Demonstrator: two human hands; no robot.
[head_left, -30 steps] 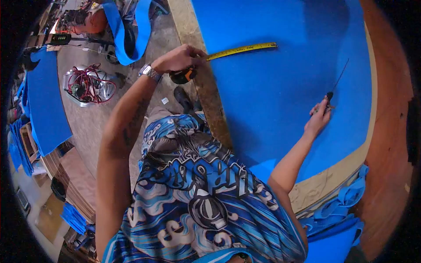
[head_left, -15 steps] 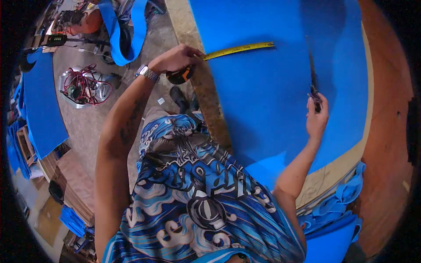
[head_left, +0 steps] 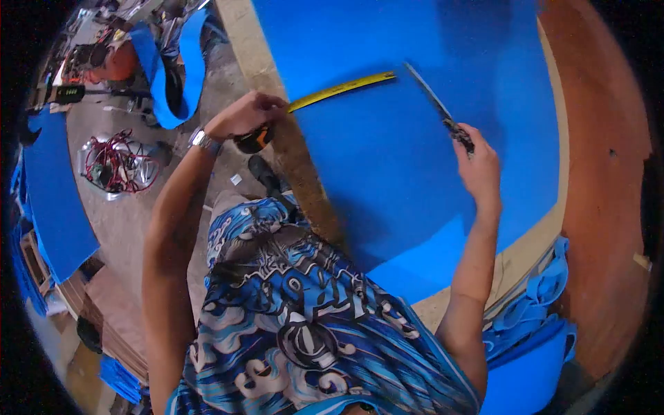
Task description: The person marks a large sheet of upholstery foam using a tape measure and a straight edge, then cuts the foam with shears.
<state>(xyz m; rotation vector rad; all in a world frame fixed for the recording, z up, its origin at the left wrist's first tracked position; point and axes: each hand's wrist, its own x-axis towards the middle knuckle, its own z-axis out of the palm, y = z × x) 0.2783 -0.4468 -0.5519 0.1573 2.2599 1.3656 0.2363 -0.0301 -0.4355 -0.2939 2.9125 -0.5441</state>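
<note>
A yellow tape [head_left: 342, 88] lies stretched across the blue sheet [head_left: 415, 138] on the bench [head_left: 297, 159], running from the sheet's near edge toward its middle. The left hand [head_left: 245, 114] pins the tape at the bench edge, its grip closed over the tape's black-and-orange case [head_left: 252, 140]. The right hand [head_left: 477, 166] has its grip closed around a thin dark blade [head_left: 436, 104], whose tip sits just beside the tape's far end. On the floor [head_left: 138, 207] left of the bench lie a bundle of red wire [head_left: 114, 162] and blue offcuts [head_left: 52, 194].

A workshop — blue foam sheet [head_left: 415, 138] on a worn worktable [head_left: 304, 173], offcuts [head_left: 48, 200] and tangled cables [head_left: 114, 162] on the floor.
</note>
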